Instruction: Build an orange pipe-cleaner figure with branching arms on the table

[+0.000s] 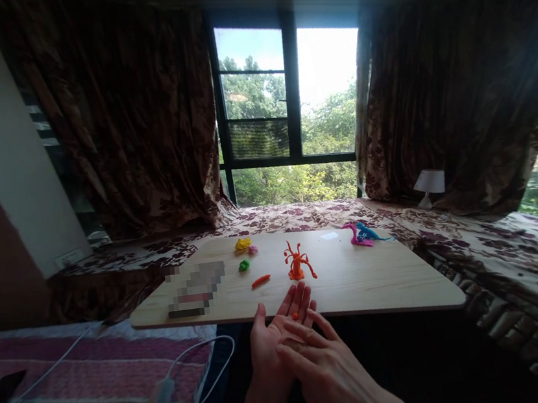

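My left hand (276, 331) lies palm up with fingers stretched out just below the near edge of a light wooden table (381, 279). A tiny orange clay bit (295, 316) rests on its fingers. My right hand (318, 359) lies flat across the left palm, fingers extended. On the table just beyond stands an orange clay figure (297, 262) with thin raised arms. An orange clay roll (260, 281) lies to its left.
A green clay lump (243, 265) and a yellow and pink lump (243, 245) sit at the table's back left. A pink and blue clay figure (364, 234) lies at the back right. A blurred flat object (195, 290) lies on the left. White cables (191, 368) cross the striped bedding.
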The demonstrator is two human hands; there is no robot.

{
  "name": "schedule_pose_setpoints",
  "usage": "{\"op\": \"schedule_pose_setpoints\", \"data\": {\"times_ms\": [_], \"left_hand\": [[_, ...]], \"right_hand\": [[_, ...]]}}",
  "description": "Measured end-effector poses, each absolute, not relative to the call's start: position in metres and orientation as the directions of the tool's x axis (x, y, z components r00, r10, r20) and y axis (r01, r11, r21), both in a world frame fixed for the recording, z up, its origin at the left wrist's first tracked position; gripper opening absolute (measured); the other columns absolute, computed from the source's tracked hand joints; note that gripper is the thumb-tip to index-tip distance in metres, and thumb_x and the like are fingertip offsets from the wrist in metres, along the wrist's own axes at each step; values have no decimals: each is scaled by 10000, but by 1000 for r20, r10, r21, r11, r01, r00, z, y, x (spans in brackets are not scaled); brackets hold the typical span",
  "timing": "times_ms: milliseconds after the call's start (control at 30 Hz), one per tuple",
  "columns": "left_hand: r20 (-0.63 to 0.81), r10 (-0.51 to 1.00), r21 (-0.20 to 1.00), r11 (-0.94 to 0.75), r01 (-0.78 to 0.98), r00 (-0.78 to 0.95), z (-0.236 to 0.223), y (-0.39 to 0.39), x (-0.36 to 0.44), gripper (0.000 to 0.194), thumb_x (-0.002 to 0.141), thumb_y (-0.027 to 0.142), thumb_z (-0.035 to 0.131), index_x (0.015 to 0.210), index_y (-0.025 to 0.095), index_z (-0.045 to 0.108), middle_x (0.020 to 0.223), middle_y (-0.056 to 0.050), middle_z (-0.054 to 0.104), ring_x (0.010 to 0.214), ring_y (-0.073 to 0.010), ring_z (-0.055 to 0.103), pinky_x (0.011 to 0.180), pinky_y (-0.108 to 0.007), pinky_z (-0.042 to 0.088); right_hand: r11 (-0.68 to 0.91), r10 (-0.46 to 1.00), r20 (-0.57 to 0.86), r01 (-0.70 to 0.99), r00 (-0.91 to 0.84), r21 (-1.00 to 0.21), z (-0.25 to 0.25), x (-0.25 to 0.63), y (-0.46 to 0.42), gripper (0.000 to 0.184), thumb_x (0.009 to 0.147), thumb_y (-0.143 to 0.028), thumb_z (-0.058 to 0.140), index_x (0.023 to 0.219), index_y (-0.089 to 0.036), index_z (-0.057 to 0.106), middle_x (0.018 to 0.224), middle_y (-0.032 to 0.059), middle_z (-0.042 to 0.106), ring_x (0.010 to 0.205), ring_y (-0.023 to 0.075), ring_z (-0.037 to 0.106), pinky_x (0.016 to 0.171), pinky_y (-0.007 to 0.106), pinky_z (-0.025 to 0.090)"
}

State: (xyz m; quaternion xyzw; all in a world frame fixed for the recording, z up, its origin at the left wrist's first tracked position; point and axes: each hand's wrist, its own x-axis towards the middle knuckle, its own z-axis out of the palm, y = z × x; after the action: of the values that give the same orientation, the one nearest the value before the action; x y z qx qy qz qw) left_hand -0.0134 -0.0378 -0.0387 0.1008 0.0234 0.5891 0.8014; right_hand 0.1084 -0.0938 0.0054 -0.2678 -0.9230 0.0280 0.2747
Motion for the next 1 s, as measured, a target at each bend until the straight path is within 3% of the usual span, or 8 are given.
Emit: {"op": "schedule_pose_setpoints", "data": {"times_ms": [133, 400, 500, 667, 1000], "left_hand": [[74, 956, 197, 266, -944, 285, -40, -40, -13, 597, 839, 458, 314, 1286, 65, 362, 1300, -187, 419, 1214, -280, 371, 995, -433, 326], [78, 962, 233, 239, -943, 263, -42, -37, -15, 581, 835, 449, 322, 1294, 95, 359, 1292, -202, 421, 1175, -293, 421, 975, -498, 323], [48, 960, 232, 257, -938, 275, -42, -38, -16, 613, 828, 462, 322, 1307, 80, 329, 1299, -218, 406, 1181, -304, 409, 973, -504, 319], [47, 966, 188, 240, -952, 253, -37, -38, -19, 592, 832, 451, 314, 1311, 103, 319, 1297, -213, 411, 1164, -286, 436, 965, -507, 326], [55, 971, 221, 215, -951, 233, -39, -37, -23, 627, 821, 473, 336, 1309, 80, 326, 1279, -214, 432, 1169, -294, 428, 960, -498, 338]], "right_hand": [[831, 541, 536, 509, -648, -224, 0, 105, -94, 349, 828, -265, 416, 1169, -209, 464, 1201, 28, 547, 1233, 151, 327, 1077, 351, 53], [849, 504, 551, 497, -665, -179, -9, 104, -96, 391, 841, -374, 418, 1189, -200, 459, 1245, 39, 509, 1242, 182, 314, 1074, 356, 94], [821, 545, 533, 540, -648, -184, -8, 106, -94, 400, 864, -359, 394, 1231, -203, 423, 1283, 34, 473, 1242, 176, 316, 1075, 367, 97], [856, 489, 506, 503, -710, -121, -6, 110, -97, 433, 862, -383, 396, 1248, -187, 412, 1287, 38, 469, 1265, 179, 275, 1072, 368, 122], [826, 540, 472, 545, -697, -139, -4, 112, -94, 461, 867, -384, 382, 1282, -185, 380, 1358, 42, 370, 1287, 197, 223, 1068, 389, 135]]}}
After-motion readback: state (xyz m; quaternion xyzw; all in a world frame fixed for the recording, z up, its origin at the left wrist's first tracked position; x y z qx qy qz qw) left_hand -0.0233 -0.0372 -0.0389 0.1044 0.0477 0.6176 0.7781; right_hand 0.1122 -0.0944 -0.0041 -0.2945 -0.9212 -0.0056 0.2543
